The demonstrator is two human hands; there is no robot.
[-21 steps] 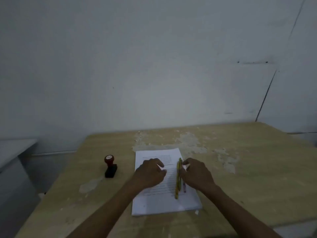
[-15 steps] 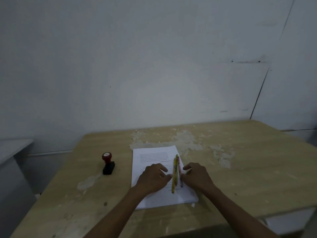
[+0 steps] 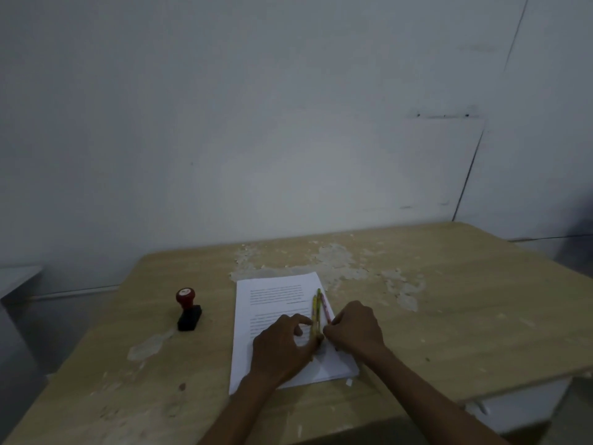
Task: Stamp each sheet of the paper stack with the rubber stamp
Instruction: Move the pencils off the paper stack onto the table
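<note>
Dim, soft, slightly blurred view with darkened, wide-angle-bent edges.

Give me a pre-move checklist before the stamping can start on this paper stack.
1. Red-knobbed black rubber stamp upright on the worn wooden table, left of the stack: ok.
2. Stamp in hand: not ok, neither hand touches it.
3. Top sheet of the white printed paper stack clear: not ok, yellow and pink pencils lie on it.
4. Left hand and right hand at the pencils: ok; actual grip: cannot tell.
5. Stamp mark on the top sheet: none visible.
</note>
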